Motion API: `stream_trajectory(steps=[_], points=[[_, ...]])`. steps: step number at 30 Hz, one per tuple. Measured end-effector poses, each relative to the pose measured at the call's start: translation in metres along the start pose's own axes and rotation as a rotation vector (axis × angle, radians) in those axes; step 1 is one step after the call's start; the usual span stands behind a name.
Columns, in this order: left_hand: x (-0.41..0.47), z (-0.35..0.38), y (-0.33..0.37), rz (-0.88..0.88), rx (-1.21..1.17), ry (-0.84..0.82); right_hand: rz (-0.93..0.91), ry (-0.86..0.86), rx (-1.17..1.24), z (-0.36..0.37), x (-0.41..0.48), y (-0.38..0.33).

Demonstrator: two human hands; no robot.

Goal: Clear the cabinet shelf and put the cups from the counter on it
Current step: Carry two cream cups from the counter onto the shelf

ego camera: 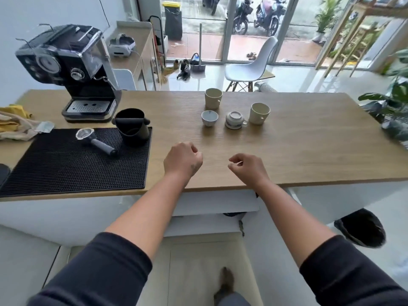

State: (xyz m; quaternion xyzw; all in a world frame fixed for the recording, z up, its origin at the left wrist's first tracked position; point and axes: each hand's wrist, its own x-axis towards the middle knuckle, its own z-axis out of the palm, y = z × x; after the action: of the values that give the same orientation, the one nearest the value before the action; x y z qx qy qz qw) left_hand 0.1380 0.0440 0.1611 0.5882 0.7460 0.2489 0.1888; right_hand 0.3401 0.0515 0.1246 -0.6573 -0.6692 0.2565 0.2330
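Over the worktop's (309,151) near edge: left hand (183,161), grip curled into a loose fist, holding nothing. Right hand (248,170) likewise, fingers curled in, thumb tip by index, nothing in it. Can't tell if either touches the wood. Cups sit further back, apart from both hands: rear cream cup (213,98), right cream cup (259,114), small white cup (209,118), upturned white cup (234,120). Blue marks on the upturned one are too blurred to read.

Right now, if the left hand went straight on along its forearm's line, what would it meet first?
The left hand would probably meet the small white cup first; only bare counter lies between, though depth is unclear.
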Motion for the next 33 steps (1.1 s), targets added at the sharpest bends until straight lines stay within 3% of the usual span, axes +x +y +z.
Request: stream_trajectory(steps=[5, 16, 21, 24, 29, 33], points=[[0.049, 0.025, 0.033, -0.016, -0.091, -0.069, 0.066, 0.07, 0.004, -0.033, 0.057, 0.024], [0.215, 0.096, 0.083, -0.318, -0.375, -0.02, 0.293, 0.096, 0.188, -0.088, 0.218, 0.092], [0.287, 0.132, 0.117, -0.578, -0.859, -0.081, 0.643, 0.166, 0.588, -0.087, 0.274, 0.119], [0.318, 0.152, 0.131, -0.661, -0.972, -0.08, 0.811, 0.079, 0.806, -0.077, 0.288, 0.123], [0.359, 0.178, 0.143, -0.811, -1.23, -0.106, 0.947, -0.138, 0.928, -0.062, 0.3, 0.135], [0.381, 0.192, 0.143, -0.936, -1.343, -0.048, 0.991, -0.152, 0.976, -0.058, 0.31, 0.14]])
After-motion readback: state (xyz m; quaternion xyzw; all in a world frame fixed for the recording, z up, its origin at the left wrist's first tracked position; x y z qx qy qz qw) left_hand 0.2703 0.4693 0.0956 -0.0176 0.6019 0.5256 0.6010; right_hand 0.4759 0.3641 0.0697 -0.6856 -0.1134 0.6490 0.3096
